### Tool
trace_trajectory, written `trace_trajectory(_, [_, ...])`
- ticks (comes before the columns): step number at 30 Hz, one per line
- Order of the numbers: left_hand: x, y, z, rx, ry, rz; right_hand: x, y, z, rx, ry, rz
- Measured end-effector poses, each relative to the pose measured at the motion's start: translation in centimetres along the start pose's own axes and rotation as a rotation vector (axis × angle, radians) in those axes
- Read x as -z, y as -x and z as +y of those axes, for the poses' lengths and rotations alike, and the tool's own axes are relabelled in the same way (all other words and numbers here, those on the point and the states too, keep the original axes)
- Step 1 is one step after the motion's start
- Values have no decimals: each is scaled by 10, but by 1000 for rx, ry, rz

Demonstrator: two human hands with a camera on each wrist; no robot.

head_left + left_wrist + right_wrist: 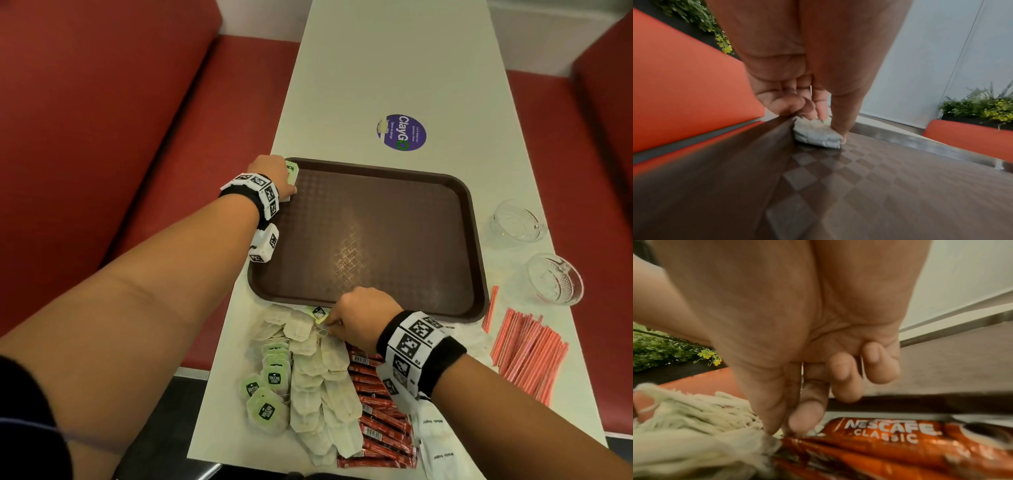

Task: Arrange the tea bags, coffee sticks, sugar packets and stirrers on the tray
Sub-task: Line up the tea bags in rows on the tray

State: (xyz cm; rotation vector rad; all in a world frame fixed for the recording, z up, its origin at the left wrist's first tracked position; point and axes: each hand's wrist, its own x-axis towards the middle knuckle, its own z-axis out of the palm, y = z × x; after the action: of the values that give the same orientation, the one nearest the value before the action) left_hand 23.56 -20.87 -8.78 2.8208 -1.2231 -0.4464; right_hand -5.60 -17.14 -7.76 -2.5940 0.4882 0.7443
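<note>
Both hands pinch tea bags: left hand (274,174) at the tray (459,192) corner (mostly bare), right hand (359,317) beside its near rim.

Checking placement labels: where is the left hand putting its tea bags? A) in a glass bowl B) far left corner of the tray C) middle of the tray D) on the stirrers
B: the left hand holds tea bags down in the far left corner of the tray; the tray's middle is bare.

Bare tray (370,240) floor; glass bowls (519,221) rightward.
</note>
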Motion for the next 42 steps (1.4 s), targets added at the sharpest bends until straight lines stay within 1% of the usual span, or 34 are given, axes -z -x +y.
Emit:
trace_trajectory(3, [5, 9, -2, -26, 54, -5, 4, 0, -4, -48, 26, 29])
trace_trajectory(5, [11, 22, -4, -44, 125, 24, 6, 0, -8, -97, 90, 53])
trace_trajectory(6, [15, 32, -4, -68, 165, 42, 6, 0, -10, -124, 125, 63])
trace_trajectory(8, [21, 58, -3, -164, 228, 38, 7, 0, -13, -168, 171, 65])
trace_trajectory(12, [24, 128, -2, -367, 278, -89, 13, 3, -23, -200, 187, 47])
trace_trajectory(16, [7, 181, -12, -511, 262, -241, 14, 6, -31, -208, 188, 53])
trace_trajectory(19, [-8, 209, -18, -600, 208, -312, 12, 7, -33, -215, 164, 42])
trace_trajectory(22, [-21, 226, -23, -596, 105, -365, 11, 7, -32, -251, 89, 32])
trace_trajectory(24, [-27, 233, -25, -581, 79, -376, 9, 7, -33, -267, 43, 14])
trace_trajectory(30, [-28, 239, -21, -534, 62, -332, 10, 11, -31, -255, -9, 27])
trace_trajectory(33, [-27, 239, -23, -475, 118, -282, 17, 16, -26, -247, -78, 65])
trace_trajectory(37, [-21, 239, -24, -442, 239, -202, 26, 22, -17, -169, -170, 124])
trace_trajectory(42, [-8, 236, -19, -402, 422, -103, 32, 25, 0, -107, -453, 292])
